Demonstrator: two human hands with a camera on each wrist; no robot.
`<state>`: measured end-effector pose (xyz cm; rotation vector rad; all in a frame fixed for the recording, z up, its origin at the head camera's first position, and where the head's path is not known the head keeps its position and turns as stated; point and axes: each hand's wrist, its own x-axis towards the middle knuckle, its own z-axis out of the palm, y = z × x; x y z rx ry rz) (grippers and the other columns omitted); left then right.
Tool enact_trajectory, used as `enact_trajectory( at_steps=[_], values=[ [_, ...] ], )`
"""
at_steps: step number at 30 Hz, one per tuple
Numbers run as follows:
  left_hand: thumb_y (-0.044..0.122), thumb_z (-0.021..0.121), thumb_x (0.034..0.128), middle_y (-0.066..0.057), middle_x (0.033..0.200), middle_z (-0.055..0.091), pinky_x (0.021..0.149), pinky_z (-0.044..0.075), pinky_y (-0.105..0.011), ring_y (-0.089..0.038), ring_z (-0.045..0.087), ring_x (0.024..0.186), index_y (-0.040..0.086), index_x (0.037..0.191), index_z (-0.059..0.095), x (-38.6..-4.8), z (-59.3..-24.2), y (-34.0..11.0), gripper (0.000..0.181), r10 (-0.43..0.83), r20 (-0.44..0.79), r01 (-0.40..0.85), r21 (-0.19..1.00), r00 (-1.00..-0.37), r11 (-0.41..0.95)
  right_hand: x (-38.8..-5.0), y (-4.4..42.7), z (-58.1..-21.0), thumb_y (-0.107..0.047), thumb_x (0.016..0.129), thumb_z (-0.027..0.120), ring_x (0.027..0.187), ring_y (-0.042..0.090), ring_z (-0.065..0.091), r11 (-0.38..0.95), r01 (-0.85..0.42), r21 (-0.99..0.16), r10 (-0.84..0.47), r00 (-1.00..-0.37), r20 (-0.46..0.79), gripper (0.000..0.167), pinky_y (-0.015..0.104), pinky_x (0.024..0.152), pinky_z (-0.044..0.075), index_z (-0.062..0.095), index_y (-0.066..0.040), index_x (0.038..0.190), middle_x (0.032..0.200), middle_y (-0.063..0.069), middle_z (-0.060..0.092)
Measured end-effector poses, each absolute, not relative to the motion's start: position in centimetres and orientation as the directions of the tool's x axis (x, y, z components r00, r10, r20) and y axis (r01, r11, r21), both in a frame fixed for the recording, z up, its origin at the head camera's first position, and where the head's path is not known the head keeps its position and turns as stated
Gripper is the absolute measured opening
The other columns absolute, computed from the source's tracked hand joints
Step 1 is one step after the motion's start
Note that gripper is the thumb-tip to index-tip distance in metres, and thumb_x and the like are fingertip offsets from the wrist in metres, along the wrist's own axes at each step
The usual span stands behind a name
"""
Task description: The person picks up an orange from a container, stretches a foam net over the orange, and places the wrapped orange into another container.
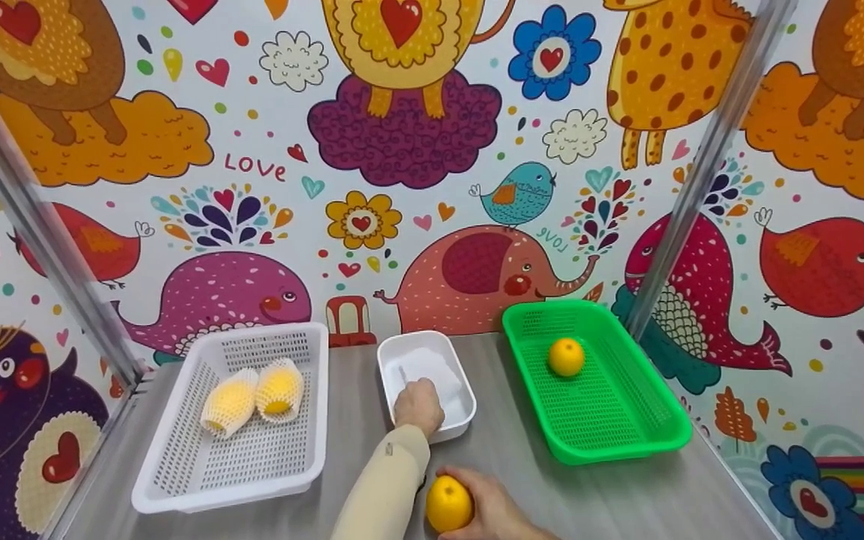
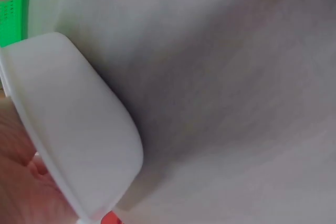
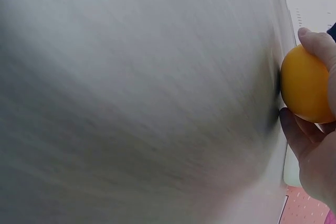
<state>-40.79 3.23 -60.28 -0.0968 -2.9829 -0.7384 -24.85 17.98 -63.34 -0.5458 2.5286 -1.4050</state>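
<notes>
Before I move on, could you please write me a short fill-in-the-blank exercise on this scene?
1. The left grip reaches into a small tub coloured ____.
2. Besides the held fruit in the right grip, another bare fruit lies in a basket coloured ____.
3. The basket on the head view's left contains exactly ____ foam-netted fruits.

Missing words: white; green; two.

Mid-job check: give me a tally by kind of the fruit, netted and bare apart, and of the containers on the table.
Netted fruit, in the white basket: 2
Bare fruit, one in the green basket, one in the right hand: 2
Baskets, one white, one green: 2
Small white tub: 1
Total: 7
</notes>
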Motion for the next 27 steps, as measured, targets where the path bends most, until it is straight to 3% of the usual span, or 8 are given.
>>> enact_trajectory(
  at_steps=[5,8,10,14,19,22,27],
  values=[
    [-0.004,0.077,0.0936,-0.023,0.095,0.079,0.082,0.067,-0.053,-0.039,0.081,0.090,0.000,0.095,0.074,-40.6,-59.9,3.0,0.005,0.029,0.114,0.083,0.512,-0.993,0.855,-24.6,17.9,-63.1,-0.024,0.082,0.102,0.116,0.005,0.064,0.488,-0.205,-0.848,-0.413,-0.910,-0.018,0.081,0.032,0.111,0.053,0.063,-0.015,0.152,0.144,0.003,0.073],
    [-0.005,0.073,0.0954,-0.025,0.097,0.079,0.084,0.067,-0.054,-0.042,0.081,0.093,-0.002,0.099,0.073,-40.8,-59.1,2.8,0.005,0.022,0.119,0.083,0.530,-0.993,0.844,-24.5,18.0,-63.3,-0.028,0.080,0.102,0.118,0.006,0.065,0.513,-0.259,-0.818,-0.424,-0.905,0.020,0.082,0.033,0.111,0.054,0.063,-0.015,0.152,0.145,0.004,0.074],
    [-0.003,0.074,0.0963,-0.027,0.100,0.078,0.088,0.067,-0.055,-0.044,0.081,0.097,-0.004,0.105,0.071,-40.9,-58.3,2.7,0.009,0.009,0.128,0.078,0.543,-0.992,0.836,-24.5,18.2,-63.4,-0.032,0.079,0.102,0.118,0.005,0.065,0.525,-0.300,-0.796,-0.428,-0.902,0.057,0.084,0.033,0.109,0.055,0.064,-0.015,0.151,0.144,0.004,0.074],
    [-0.001,0.081,0.0891,-0.030,0.105,0.078,0.094,0.066,-0.057,-0.048,0.080,0.103,-0.004,0.113,0.068,-40.9,-56.0,2.0,0.028,-0.014,0.139,0.070,0.578,-0.990,0.813,-24.3,18.3,-63.6,-0.036,0.076,0.103,0.118,0.006,0.066,0.543,-0.356,-0.761,-0.417,-0.900,0.124,0.086,0.033,0.107,0.055,0.064,-0.015,0.150,0.143,0.005,0.075],
    [-0.002,0.083,0.0810,-0.025,0.101,0.078,0.092,0.065,-0.053,-0.040,0.077,0.098,-0.002,0.099,0.071,-41.0,-54.1,0.5,0.022,-0.018,0.060,0.023,0.617,-0.998,0.787,-23.8,18.0,-63.6,-0.033,0.075,0.104,0.124,0.011,0.068,0.550,-0.354,-0.757,-0.393,-0.909,0.141,0.087,0.036,0.111,0.055,0.064,-0.014,0.150,0.144,0.007,0.075],
    [-0.001,0.083,0.0796,-0.022,0.101,0.077,0.088,0.064,-0.051,-0.037,0.072,0.095,-0.001,0.095,0.072,-42.5,-55.1,-0.6,0.020,-0.043,-0.007,-0.037,0.667,-0.999,0.744,-23.6,17.7,-63.6,-0.033,0.075,0.104,0.124,0.014,0.069,0.558,-0.330,-0.761,-0.384,-0.916,0.115,0.087,0.039,0.112,0.055,0.064,-0.014,0.151,0.144,0.006,0.075],
    [0.009,0.091,0.0704,-0.017,0.114,0.076,0.084,0.064,-0.041,-0.043,0.069,0.109,-0.002,0.126,0.069,-46.7,-59.9,-2.1,0.060,-0.124,-0.015,-0.090,0.771,-0.992,0.630,-23.7,17.8,-63.2,-0.035,0.076,0.103,0.119,0.014,0.069,0.590,-0.290,-0.754,-0.373,-0.926,0.064,0.087,0.040,0.111,0.055,0.063,-0.015,0.150,0.141,0.004,0.075]
  ],
)
